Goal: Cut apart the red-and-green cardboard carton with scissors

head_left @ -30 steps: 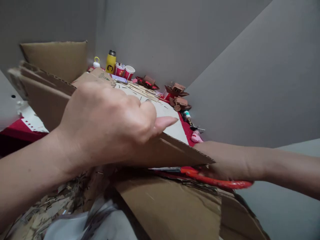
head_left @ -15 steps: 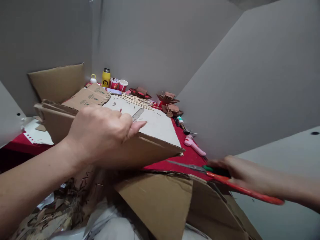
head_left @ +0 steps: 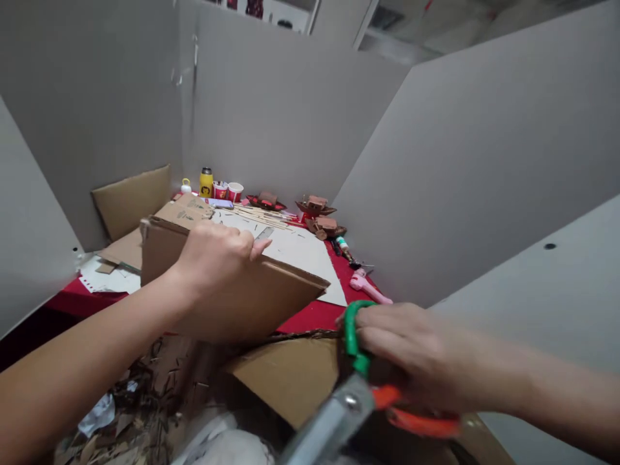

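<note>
Grey panels (head_left: 271,116) stood around a surface (head_left: 310,316) covered in red, on which a white sheet (head_left: 310,261) lay. In front of that sheet, a brown cardboard piece (head_left: 232,297) leaned at a tilt; the left hand (head_left: 213,252) had its grip clamped over the upper edge. A cardboard flap (head_left: 290,371) sat lower. Beside it, the right hand (head_left: 402,336) had its grip wrapped around the scissors (head_left: 356,394) by their green and orange handles, blurred blades pointing down-left. Farther back were brown model boats (head_left: 314,206), a pink tool (head_left: 368,285), a yellow bottle (head_left: 206,184) and cups (head_left: 235,192).
</note>
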A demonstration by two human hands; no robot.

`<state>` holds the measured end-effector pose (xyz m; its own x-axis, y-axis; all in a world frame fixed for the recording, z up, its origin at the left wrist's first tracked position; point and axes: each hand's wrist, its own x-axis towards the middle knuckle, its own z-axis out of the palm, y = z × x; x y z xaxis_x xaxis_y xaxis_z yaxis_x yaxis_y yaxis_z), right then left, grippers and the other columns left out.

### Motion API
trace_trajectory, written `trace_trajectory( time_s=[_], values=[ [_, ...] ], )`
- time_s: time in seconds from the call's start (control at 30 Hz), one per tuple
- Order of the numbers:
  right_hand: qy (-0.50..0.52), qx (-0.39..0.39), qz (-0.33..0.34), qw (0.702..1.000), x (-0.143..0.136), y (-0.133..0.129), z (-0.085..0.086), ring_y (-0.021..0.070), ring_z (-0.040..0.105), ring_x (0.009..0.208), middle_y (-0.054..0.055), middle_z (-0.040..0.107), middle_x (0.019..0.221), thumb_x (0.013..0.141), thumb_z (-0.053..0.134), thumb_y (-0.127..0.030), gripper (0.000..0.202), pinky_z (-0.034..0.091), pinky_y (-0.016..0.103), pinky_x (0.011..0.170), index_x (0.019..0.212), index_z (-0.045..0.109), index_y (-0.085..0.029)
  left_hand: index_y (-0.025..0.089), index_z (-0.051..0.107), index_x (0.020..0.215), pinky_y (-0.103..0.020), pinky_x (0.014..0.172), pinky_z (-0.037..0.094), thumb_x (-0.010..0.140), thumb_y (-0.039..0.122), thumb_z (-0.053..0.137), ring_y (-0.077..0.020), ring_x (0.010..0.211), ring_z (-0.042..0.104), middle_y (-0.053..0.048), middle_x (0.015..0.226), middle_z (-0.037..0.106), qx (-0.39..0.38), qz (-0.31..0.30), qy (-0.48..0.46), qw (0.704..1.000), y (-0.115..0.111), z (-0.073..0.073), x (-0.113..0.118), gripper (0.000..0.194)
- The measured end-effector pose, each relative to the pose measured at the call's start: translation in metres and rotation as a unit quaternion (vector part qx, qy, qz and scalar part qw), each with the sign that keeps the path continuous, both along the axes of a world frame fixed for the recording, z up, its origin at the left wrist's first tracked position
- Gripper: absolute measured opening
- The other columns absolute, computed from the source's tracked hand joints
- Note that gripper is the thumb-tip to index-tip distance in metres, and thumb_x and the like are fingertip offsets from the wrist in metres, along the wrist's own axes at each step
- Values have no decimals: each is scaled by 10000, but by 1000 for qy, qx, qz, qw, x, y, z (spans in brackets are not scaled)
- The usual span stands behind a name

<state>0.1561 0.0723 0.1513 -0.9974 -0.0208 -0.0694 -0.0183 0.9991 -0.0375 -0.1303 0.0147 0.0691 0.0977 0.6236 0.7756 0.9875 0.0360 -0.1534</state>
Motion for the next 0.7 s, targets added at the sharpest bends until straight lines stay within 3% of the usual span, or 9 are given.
trace_trajectory(
  time_s=[0.03,0.1,0.2,0.3,0.4,0.5,0.7],
  values=[
    [-15,31,29,999,-6,1,0,147,401,589,21,497,655,867,497,-210,157,309,274,534,720,442,-205,168,614,567,-296,498,225,961,483,410,-189,473,545,-55,503,601,7,5,-3,1000,4,0,1,544],
    [-28,59,1,998,-18,4,-2,131,393,583,15,510,693,780,543,-121,109,291,258,529,759,463,-191,164,621,581,-303,505,243,963,463,422,-195,468,553,-56,505,612,31,6,-6,999,7,-1,5,525],
    [-35,18,-49,998,-31,3,-11,103,377,569,-3,515,718,708,607,-86,176,279,231,518,775,473,-179,163,620,602,-305,514,254,981,451,385,-184,482,563,-51,515,617,60,-11,-2,998,3,-5,11,531],
    [-61,-29,-25,997,-38,-5,-18,100,372,588,-17,513,706,672,661,-91,234,279,231,534,749,459,-179,169,617,596,-300,497,213,990,479,326,-170,474,554,-53,524,627,54,-13,-3,998,-1,-11,12,580],
    [-92,-36,-43,994,-40,-13,-21,99,362,586,-20,515,703,648,632,-59,237,270,236,531,739,450,-179,174,638,619,-290,489,204,988,497,304,-173,478,558,-59,554,654,23,-1,-19,1000,3,-12,6,594],
    [-102,-26,-48,993,-39,-21,-19,101,355,574,-23,505,684,602,589,-25,256,257,242,519,725,431,-184,169,680,663,-281,500,260,985,512,282,-194,538,596,-82,604,678,-38,18,-40,998,13,-6,-1,616],
    [-71,32,67,995,-30,-54,-6,132,384,598,-13,498,676,553,561,-13,303,258,273,519,746,420,-199,139,745,843,-340,695,436,978,514,268,-278,819,691,-151,809,731,-142,70,-84,984,32,22,-19,622]
  ],
)
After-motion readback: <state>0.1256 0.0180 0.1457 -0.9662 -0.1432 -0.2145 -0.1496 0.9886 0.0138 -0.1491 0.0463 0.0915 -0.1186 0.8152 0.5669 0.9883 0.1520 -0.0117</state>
